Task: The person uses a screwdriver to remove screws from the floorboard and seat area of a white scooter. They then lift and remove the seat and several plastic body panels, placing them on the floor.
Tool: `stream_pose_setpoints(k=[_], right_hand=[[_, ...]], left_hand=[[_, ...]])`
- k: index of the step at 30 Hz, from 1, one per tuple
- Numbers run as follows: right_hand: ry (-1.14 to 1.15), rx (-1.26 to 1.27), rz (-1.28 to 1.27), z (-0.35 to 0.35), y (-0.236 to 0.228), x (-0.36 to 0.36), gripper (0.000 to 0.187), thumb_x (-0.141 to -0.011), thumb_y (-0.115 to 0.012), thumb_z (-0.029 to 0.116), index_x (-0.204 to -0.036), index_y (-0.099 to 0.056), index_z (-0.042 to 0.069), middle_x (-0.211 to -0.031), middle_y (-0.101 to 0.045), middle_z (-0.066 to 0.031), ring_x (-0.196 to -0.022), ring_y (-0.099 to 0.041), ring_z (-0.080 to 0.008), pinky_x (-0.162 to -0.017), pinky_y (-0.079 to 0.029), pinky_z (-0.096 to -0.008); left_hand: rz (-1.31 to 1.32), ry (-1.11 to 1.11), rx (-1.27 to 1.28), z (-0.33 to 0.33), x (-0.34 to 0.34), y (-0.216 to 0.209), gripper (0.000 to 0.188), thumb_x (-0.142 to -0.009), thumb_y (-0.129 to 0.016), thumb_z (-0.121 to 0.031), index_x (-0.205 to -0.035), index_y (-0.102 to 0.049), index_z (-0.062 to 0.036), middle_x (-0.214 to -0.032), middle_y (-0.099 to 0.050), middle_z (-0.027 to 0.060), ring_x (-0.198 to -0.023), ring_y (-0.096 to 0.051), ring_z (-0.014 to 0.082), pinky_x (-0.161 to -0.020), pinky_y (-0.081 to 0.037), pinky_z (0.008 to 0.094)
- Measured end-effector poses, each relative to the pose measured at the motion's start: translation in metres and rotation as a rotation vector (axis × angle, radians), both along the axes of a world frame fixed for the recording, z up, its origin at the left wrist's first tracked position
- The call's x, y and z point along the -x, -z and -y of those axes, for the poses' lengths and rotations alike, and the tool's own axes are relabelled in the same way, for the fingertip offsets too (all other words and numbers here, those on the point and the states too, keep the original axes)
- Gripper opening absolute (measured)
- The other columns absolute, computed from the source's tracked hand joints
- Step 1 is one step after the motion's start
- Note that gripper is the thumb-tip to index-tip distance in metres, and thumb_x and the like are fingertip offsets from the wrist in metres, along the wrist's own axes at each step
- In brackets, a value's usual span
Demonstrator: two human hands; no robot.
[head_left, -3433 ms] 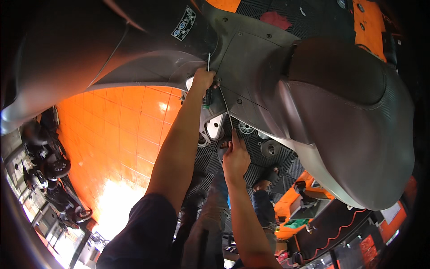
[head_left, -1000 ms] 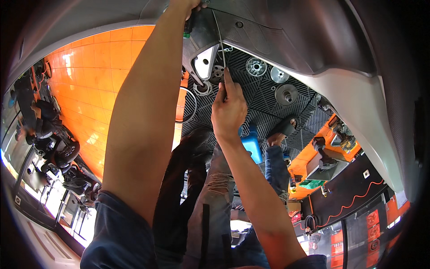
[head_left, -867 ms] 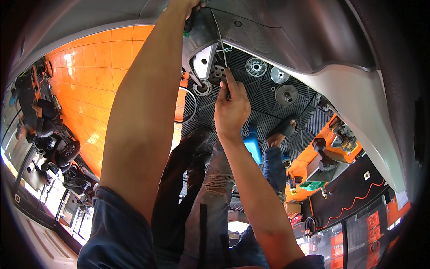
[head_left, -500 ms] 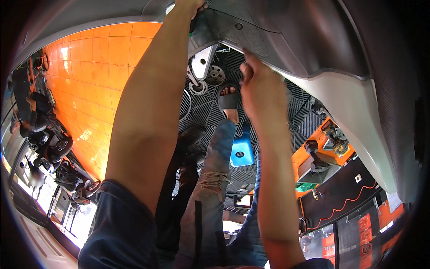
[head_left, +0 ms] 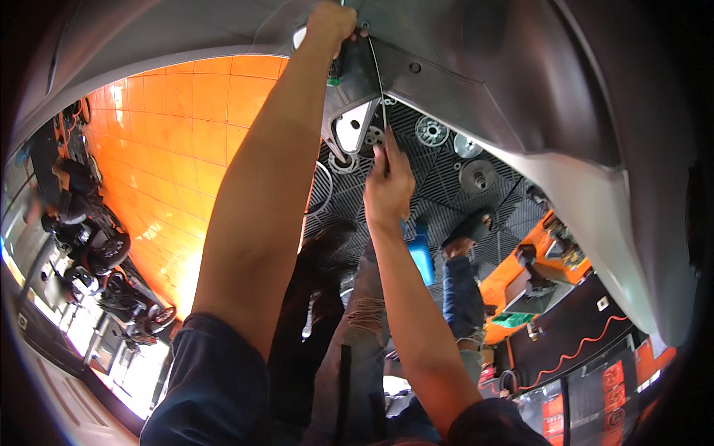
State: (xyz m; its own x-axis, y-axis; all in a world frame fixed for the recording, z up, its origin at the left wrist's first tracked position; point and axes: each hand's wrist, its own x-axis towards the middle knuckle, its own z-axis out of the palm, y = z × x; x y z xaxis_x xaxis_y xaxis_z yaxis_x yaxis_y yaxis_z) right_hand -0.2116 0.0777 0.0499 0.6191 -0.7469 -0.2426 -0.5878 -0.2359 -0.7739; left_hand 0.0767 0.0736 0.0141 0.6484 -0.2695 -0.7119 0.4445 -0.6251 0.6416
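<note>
At the top of the view my left hand point(head_left: 331, 28) is closed against the corner of a grey plastic panel point(head_left: 446, 56). What its fingers grip there is hidden. Lower and to the right, my right hand point(head_left: 390, 182) is closed around the lower end of a thin pale rod or cable point(head_left: 377, 70), which runs up along the panel corner near my left hand. A small dark piece with a green end point(head_left: 333, 80) shows beside my left wrist. Just past the right fingers is a white plate with a hole point(head_left: 353, 128).
Several round metal parts point(head_left: 431, 131) lie on the black ribbed floor mat point(head_left: 439, 204). A blue plastic object point(head_left: 421, 260) stands by my legs, and other people's legs are close. A power drill point(head_left: 532, 269) sits on an orange-edged bench at right. Motorcycles point(head_left: 111, 253) line the far left.
My right hand has moved left beneath the panel corner, and the thin rod or cable now shows above it. The view has shifted, bringing more round metal parts into sight.
</note>
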Motion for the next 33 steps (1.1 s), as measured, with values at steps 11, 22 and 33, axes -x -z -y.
stream_pose_setpoints(k=[11, 22, 33], right_hand=[[0.075, -0.22, 0.072, 0.029, -0.006, -0.034, 0.032, -0.095, -0.062, 0.006, -0.127, -0.064, -0.001, -0.107, -0.073, -0.0144, -0.083, -0.069, -0.016, -0.075, -0.053, -0.0295], [-0.175, -0.339, -0.131, 0.04, -0.052, -0.031, 0.042, -0.094, -0.061, 0.013, -0.136, -0.058, 0.01, -0.108, -0.07, -0.0215, -0.103, -0.067, -0.0374, -0.092, -0.05, -0.0427], [-0.231, -0.278, -0.084, 0.06, -0.086, 0.126, 0.047, -0.092, -0.063, 0.001, -0.138, -0.055, 0.008, -0.105, -0.068, -0.0168, -0.089, -0.068, -0.0279, -0.08, -0.052, -0.0323]], left_hand=[[0.137, 0.162, -0.335, 0.023, 0.006, -0.003, 0.023, -0.082, -0.058, -0.016, -0.074, -0.068, 0.0032, -0.065, -0.066, 0.0108, -0.054, -0.059, 0.0179, -0.054, -0.045, 0.0383], [0.46, -0.007, -0.265, 0.005, 0.018, 0.002, 0.047, -0.081, -0.079, -0.041, -0.071, -0.062, 0.0011, -0.055, -0.053, 0.0063, -0.047, -0.048, 0.0168, -0.05, -0.038, 0.0358], [0.373, -0.246, -0.158, 0.01, 0.028, -0.005, 0.032, -0.083, -0.079, -0.023, -0.068, -0.062, -0.0006, -0.055, -0.053, 0.0051, -0.047, -0.046, 0.0143, -0.047, -0.035, 0.0345]])
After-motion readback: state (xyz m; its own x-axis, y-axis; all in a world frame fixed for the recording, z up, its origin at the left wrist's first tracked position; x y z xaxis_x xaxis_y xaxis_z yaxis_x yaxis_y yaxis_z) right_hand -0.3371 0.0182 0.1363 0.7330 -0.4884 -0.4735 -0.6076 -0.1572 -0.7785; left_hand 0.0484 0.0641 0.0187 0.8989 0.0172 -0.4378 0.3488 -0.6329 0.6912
